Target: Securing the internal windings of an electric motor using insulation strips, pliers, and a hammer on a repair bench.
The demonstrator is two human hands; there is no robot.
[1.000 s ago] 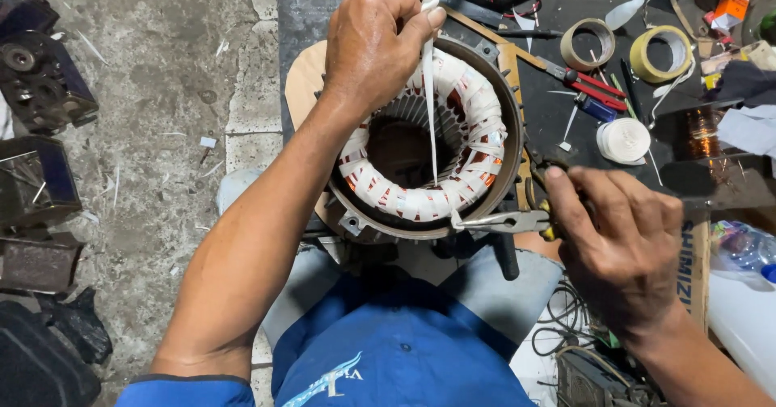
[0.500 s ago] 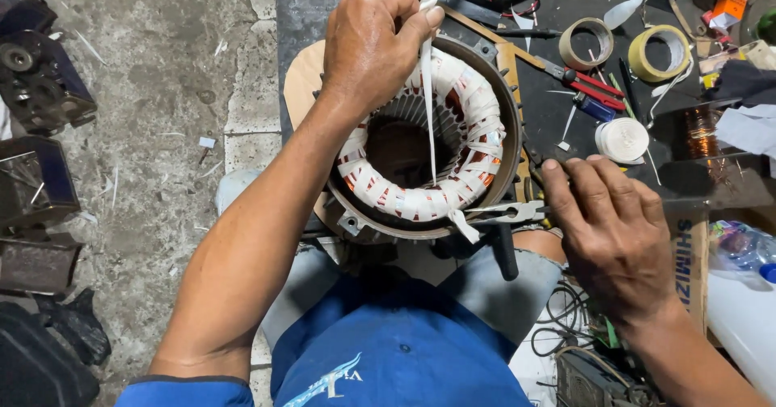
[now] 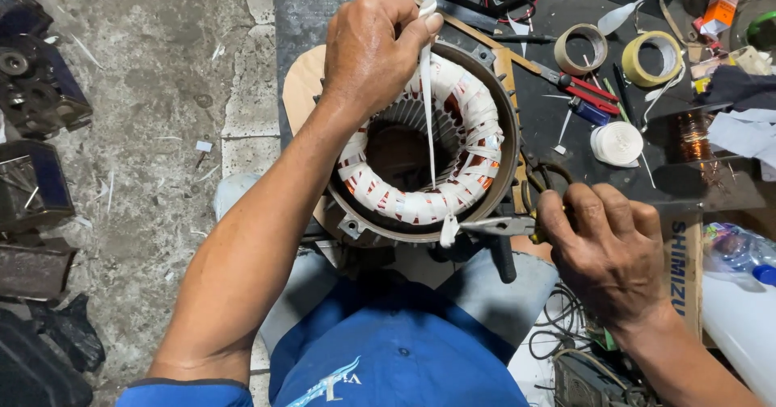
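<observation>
Head view: left hand (image 3: 373, 50) is closed, pinching the white tape (image 3: 427, 108) at the stator's (image 3: 420, 144) far rim. Tape runs taut across the bore to the near rim. Right hand (image 3: 605, 249) is closed around pliers (image 3: 501, 226), whose tips grip the tape end there.

Matt white cloth tape (image 3: 426, 108) wraps the winding inside the dull metal stator housing (image 3: 503, 160); nearby concrete floor (image 3: 162, 92) looks rough.
</observation>
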